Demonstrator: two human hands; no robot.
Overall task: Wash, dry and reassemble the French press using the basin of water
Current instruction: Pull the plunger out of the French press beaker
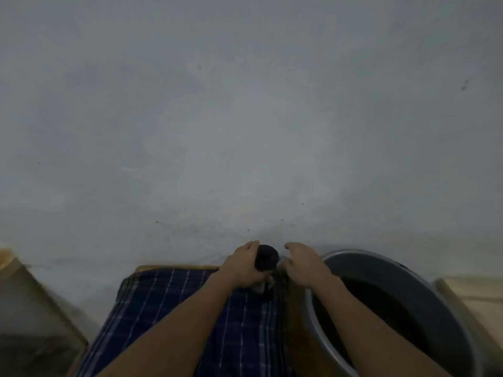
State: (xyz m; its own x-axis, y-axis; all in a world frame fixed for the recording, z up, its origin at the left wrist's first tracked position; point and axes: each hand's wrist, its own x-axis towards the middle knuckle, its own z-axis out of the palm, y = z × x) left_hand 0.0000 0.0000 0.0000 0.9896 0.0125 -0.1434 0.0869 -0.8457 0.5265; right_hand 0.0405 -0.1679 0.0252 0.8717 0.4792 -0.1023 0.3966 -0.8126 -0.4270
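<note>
My left hand [246, 268] grips the French press [267, 258], a dark cylinder whose black top faces the camera, above the far end of a blue checked cloth [152, 303]. Most of the press body is hidden behind my fingers. My right hand [303, 263] hovers just right of the press with fingers spread, holding nothing and apart from it. The grey metal basin [446, 292] with dark water stands at the right, under my right forearm.
A plain grey wall fills the upper view, close behind the hands. The cloth lies on a wooden surface [174, 268]. A wooden board or box [35, 303] is at the left, and a pale wooden block [473, 292] sits beyond the basin at the right.
</note>
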